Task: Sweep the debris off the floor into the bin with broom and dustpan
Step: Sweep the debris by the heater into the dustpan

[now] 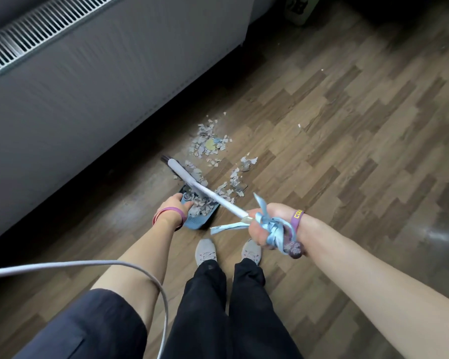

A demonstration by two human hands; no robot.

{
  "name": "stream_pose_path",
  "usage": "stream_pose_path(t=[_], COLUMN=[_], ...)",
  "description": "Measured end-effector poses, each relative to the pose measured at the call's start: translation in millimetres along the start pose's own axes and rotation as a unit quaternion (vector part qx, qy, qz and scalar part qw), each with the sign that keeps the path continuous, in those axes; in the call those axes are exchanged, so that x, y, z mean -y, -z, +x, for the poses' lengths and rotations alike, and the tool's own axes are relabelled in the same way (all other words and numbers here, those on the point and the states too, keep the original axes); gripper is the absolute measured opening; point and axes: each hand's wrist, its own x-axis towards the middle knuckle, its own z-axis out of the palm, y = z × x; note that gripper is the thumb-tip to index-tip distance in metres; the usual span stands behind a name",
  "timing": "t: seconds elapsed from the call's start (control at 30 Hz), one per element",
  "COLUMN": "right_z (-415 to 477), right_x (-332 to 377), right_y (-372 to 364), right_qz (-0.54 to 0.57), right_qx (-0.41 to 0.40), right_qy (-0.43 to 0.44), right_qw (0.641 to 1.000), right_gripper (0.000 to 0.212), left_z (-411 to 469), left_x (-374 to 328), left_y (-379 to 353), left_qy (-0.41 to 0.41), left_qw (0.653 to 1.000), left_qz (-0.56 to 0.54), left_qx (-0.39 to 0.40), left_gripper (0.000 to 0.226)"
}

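Observation:
A blue dustpan [201, 220] rests on the wooden floor just ahead of my shoes, with paper scraps inside it. My left hand [178, 204] grips its handle end. My right hand [266, 226] is closed around the white broom [205, 189] handle, where a light blue ribbon is tied. The broom head lies at the dustpan's far side, its dark bristles on the floor. A pile of torn paper debris [209, 146] with a yellow disc in it spreads beyond the pan. No bin is in view.
A grey radiator [88, 81] runs along the left, close to the debris. A white cable [101, 265] loops across my left arm. My two grey shoes [205, 251] stand just behind the dustpan. A few stray scraps [299, 125] lie further right.

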Motion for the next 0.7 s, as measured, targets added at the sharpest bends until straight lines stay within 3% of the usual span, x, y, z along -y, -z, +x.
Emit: stream_pose_path(t=[0.07,0.13,0.27,0.37,0.5,0.7], right_z=[-17,-27,-29,-15,1,32], right_x=[1,5,11,19,26,3], right_y=[8,14,11,22,40,40], right_qz=[0.009,0.099,0.126,0.084,0.039,0.068], right_qx=[0.054,0.101,0.021,-0.092,-0.158,-0.165], right_qy=[-0.007,-0.027,-0.002,0.042,0.061,0.035], right_qw=[0.998,0.99,0.992,0.991,0.985,0.983], right_gripper=[0.044,0.058,0.037,0.036,0.029,0.027], left_z=[-4,-9,-13,-12,-8,-5], left_x=[5,7,1,-2,-2,2], left_y=[-3,-7,-5,-3,-9,-29], left_qy=[0.006,-0.009,-0.055,-0.063,-0.069,-0.065], left_qw=[1.0,0.999,0.998,0.996,0.993,0.99], left_qz=[-0.021,-0.027,0.01,0.052,0.084,0.102], left_qx=[0.023,0.031,0.016,0.042,0.045,0.069], left_gripper=[0.046,0.045,0.042,0.042,0.045,0.033])
